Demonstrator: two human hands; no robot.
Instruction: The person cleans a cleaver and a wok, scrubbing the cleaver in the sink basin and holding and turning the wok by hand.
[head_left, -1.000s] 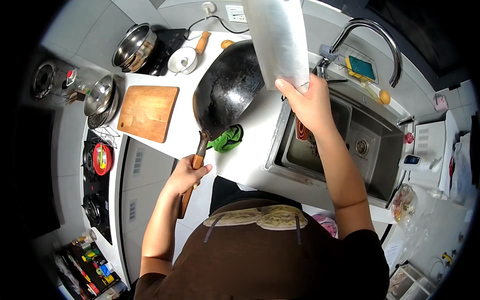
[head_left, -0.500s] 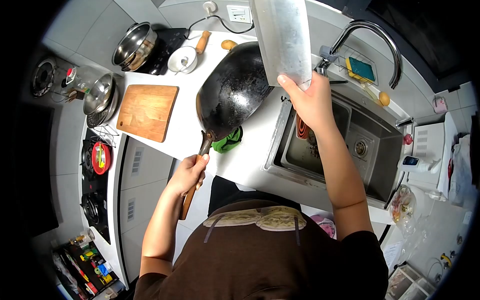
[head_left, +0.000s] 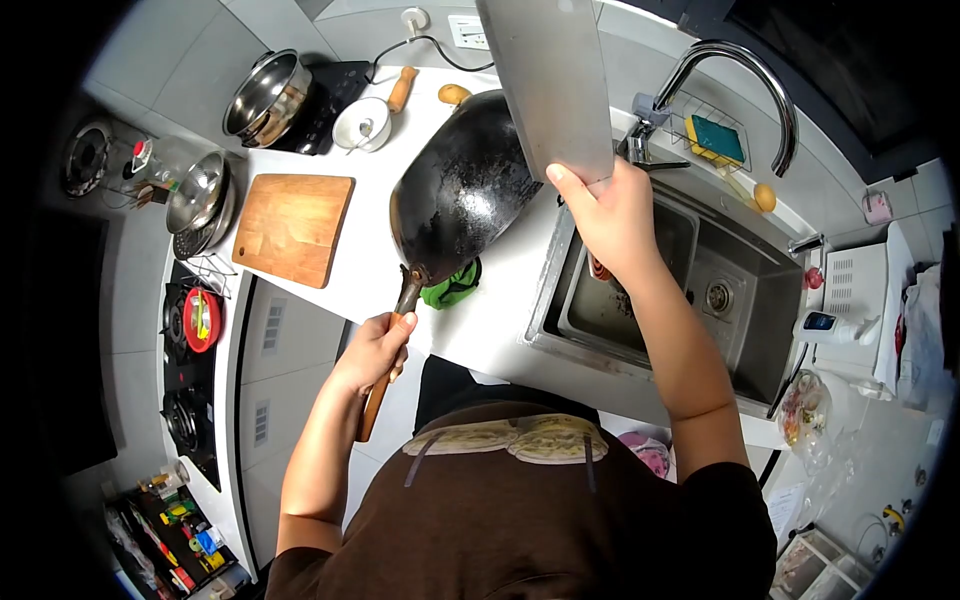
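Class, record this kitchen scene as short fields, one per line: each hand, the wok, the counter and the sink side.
Left hand: grips the wooden handle
Right hand: holds a broad metal blade
Wok: dark, tilted
Beside wok: green item, partly hidden
Counter: cutting board, white bowl
Sink side: chrome faucet, green-and-yellow sponge
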